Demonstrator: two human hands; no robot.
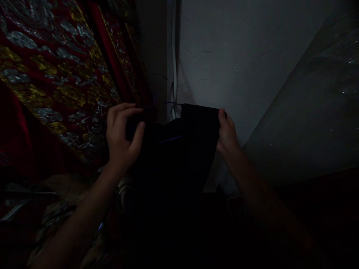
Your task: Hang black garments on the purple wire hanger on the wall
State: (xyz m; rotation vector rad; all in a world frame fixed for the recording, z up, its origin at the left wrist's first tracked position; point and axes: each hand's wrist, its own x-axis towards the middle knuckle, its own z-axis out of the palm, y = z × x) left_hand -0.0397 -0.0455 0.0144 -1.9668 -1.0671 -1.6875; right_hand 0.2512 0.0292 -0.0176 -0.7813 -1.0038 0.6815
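A piece of black cloth hangs between my two hands. It is so dark that its folds and kind cannot be made out. My right hand pinches its upper right corner, thumb on top. At the cloth's upper left, my left hand is curled around the dark fabric, its thumb somewhat apart from the fingers. A thin purple thread runs from near my left fingertips toward the cloth's top edge. Lower down, a short purple line shows across the black. Most of the lower cloth merges into shadow.
Red fabric with gold and silver embroidery stands at the left. Behind the cloth is a pale wall with a white cable running down it. Clear plastic sheeting covers the right side. Dim clutter lies at lower left.
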